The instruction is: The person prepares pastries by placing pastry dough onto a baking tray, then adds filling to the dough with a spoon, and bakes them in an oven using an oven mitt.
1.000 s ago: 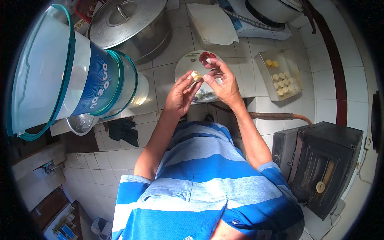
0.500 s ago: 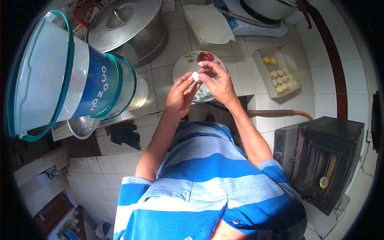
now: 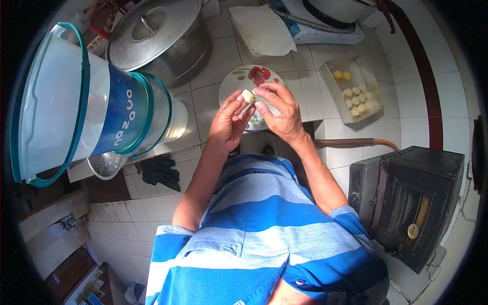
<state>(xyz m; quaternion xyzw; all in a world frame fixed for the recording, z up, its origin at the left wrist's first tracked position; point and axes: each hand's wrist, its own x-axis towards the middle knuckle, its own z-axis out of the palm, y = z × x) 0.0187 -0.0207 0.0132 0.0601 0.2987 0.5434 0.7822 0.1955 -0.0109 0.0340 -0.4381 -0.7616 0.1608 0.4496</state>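
In front of me, above a round plate with red flowers, my left hand pinches a small white-and-yellow piece between thumb and fingers. What the piece is made of I cannot make out. Just to its right is my right hand, thumb and fingers apart, curved around the piece's side without gripping it. Both hands hide the plate's middle. A clear tray to the right holds several pale round pieces and two yellow pieces.
Big clear teal-rimmed buckets lean in from the left. Behind them stands a large lidded metal pot. A white sheet covers a container at the back, near a stove. A black oven sits at right.
The piece has turned, so its yellow side now shows. My right thumb and fingers have drawn away from it, while my left hand keeps its pinch.
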